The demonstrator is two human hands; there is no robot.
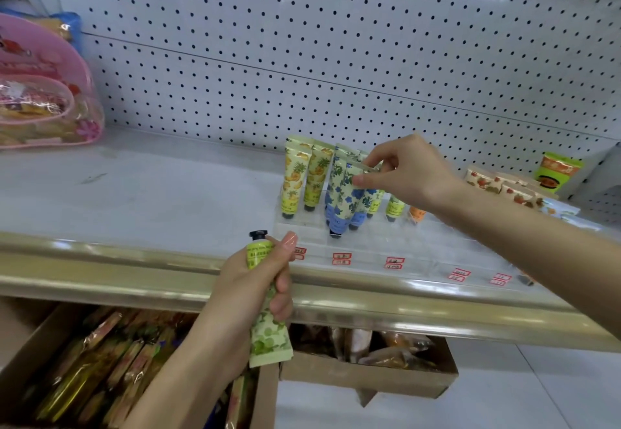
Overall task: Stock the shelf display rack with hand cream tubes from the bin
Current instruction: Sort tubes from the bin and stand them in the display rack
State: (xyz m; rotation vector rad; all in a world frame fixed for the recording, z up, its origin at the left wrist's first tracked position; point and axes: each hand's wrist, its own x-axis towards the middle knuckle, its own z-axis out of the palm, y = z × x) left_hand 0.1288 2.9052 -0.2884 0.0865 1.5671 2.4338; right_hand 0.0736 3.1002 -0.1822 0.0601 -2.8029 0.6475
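we are mid-stocking: our right hand [410, 173] pinches the top of a blue flowered tube [339, 200], seating it in the clear rack [369, 250] just below. our left hand [248, 287], nearer us, grips a green tube [268, 341] cap up; next it probably needs flipping cap down.

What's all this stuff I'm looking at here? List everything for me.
Clear acrylic display rack: one, transparent, on shelf
Yellow pineapple-print tubes: two, rack's left end
Blue flower-print tubes: about three, rack's middle
Lime-green tubes: two, rack, right of blue
Orange tube: one, rack, further right
Green leaf-print tube: one, held before shelf edge
Pink plastic bag: one, shelf's left
Brown cardboard boxes: two, under shelf
Left hand: one, grips green leaf-print tube
Right hand: one, pinches a blue tube's top
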